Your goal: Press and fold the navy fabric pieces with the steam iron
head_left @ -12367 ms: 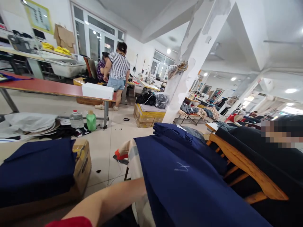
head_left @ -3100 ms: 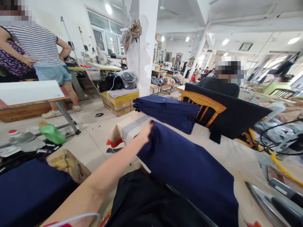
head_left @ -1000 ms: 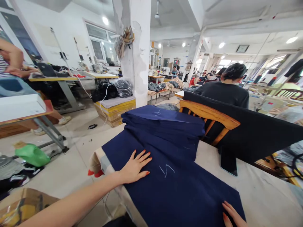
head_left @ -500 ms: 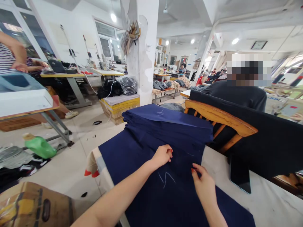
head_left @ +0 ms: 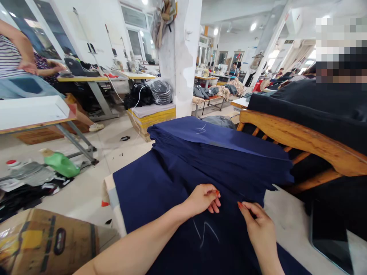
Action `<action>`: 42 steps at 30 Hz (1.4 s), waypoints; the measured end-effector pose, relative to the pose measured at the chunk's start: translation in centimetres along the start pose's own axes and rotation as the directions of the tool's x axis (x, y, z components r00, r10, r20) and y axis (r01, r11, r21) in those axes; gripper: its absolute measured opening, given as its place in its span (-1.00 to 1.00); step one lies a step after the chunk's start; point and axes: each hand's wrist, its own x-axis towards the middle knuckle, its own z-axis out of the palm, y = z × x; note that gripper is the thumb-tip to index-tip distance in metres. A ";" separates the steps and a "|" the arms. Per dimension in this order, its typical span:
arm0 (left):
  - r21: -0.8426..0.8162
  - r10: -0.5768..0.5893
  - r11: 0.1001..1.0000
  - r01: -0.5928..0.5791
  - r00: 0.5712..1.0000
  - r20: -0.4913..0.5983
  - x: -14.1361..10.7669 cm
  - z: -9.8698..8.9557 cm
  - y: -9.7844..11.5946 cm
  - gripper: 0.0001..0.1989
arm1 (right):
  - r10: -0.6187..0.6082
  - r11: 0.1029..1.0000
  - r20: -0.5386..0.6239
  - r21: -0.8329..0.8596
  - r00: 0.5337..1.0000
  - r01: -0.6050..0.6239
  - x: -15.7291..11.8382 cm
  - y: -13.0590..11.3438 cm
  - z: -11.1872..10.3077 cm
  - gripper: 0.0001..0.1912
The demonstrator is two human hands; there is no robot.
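Observation:
A navy fabric piece (head_left: 155, 191) with a white chalk mark (head_left: 205, 233) lies flat on the padded table in front of me. My left hand (head_left: 204, 199) rests on it with fingers curled, pinching the cloth just beyond the mark. My right hand (head_left: 259, 227) is a little to the right, its fingertips also pinching the cloth. Both hands sit at the foot of a stack of folded navy fabric (head_left: 220, 149), whose top piece carries a chalk mark too.
A wooden chair (head_left: 301, 139) draped in black cloth stands at the table's right. Bottom left is a cardboard box (head_left: 48, 242). A green bottle (head_left: 61, 164) lies on the floor beside a white-topped table (head_left: 31, 110). A person in a striped shirt (head_left: 11, 57) stands far left, near the pillar (head_left: 186, 57).
My right hand has come up from the near edge to meet my left hand beside the chalk mark. My left hand went from flat to pinching. My head moved closer to the stack.

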 end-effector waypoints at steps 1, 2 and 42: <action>-0.001 0.013 1.000 -0.013 1.000 -0.015 -0.1 0.1 0.1 -0.73 | 0.008 1.000 0.018 0.009 1.000 -0.009 0.1 0.0 -0.1 -0.62; 0.006 0.027 1.000 -0.026 0.999 -0.030 -0.3 0.1 0.3 -0.73 | 0.015 1.000 0.035 0.016 0.999 -0.016 0.3 -0.1 -0.2 -0.62; -0.135 -0.211 0.948 0.287 0.890 0.405 -2.6 -1.1 1.4 -0.64 | -0.518 0.829 0.421 0.033 0.745 0.558 -0.9 -3.8 -2.4 -0.86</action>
